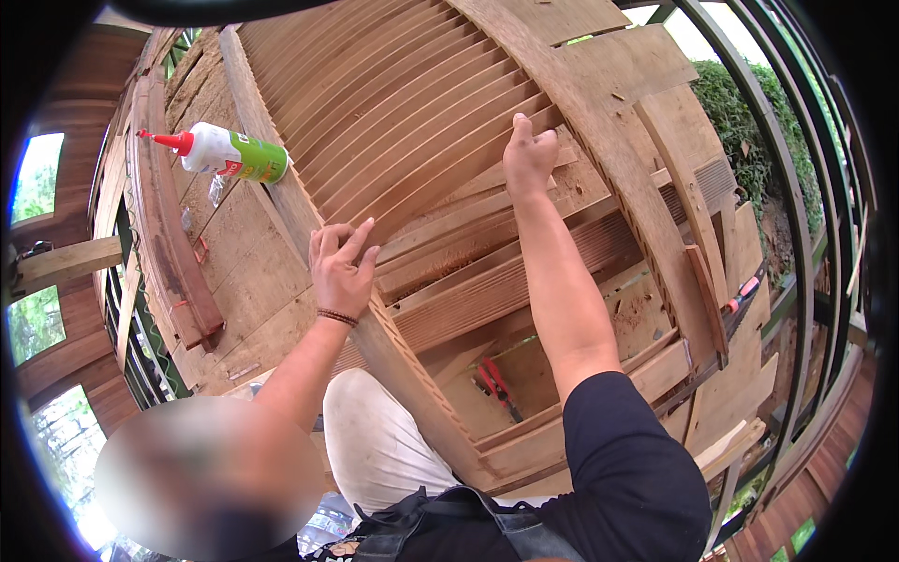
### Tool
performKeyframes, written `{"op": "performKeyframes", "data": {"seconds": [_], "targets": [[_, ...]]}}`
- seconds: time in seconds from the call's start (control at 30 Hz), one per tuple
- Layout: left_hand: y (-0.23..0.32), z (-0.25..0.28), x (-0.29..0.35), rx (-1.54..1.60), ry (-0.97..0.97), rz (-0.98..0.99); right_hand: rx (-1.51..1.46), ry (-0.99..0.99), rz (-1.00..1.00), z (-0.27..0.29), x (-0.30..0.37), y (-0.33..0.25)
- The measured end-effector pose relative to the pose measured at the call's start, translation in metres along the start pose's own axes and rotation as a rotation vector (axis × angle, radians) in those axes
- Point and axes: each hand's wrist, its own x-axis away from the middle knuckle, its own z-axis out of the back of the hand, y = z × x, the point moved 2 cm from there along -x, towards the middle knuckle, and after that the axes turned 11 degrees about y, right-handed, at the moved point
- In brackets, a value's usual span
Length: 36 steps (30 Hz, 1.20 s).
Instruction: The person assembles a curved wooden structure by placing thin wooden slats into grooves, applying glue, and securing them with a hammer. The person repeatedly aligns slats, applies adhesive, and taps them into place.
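My left hand [344,272] is at the left rail [370,328] of a wooden louvred frame. Its thumb and forefinger lie about the left end of the nearest wooden slat [440,187], while the other fingers curl over the rail. Closed, with the thumb uppermost, my right hand [531,161] grips that slat close to its right end, beside the notched right rail [599,159]; its curled fingers are partly hidden. Beyond this slat, many thin parallel slats [375,94] fill the far part of the frame.
A white and green glue bottle [253,157] with a red nozzle is at the left rail. Red-handled pliers [493,382] lie inside the frame's near opening. Dark wooden strips [173,234] lie at left; a pink-and-blue-handled tool [744,292] sits at right, near metal railings [796,187].
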Motion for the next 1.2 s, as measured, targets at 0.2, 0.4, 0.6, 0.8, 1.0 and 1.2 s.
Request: {"op": "performKeyframes", "data": {"seconds": [0.2,0.4,0.6,0.8,1.0,1.2], "targets": [[0.003,-0.002,-0.002,0.014,0.014,-0.010,-0.030,-0.017,0.010,0.000,-0.007,0.007],[0.002,0.001,-0.003,0.009,-0.014,0.027,-0.036,-0.027,-0.032,0.002,-0.004,0.009],[-0.001,-0.001,-0.002,0.010,-0.010,0.032,-0.019,-0.049,-0.014,-0.002,-0.008,0.005],[0.003,0.002,-0.005,0.000,-0.004,-0.037,-0.070,-0.008,0.007,0.002,-0.003,0.011],[0.002,0.002,-0.004,0.009,0.016,-0.030,-0.087,-0.045,-0.050,0.000,-0.003,0.011],[0.003,0.000,-0.005,0.023,0.021,0.005,-0.115,-0.082,-0.027,-0.001,-0.006,0.001]]}}
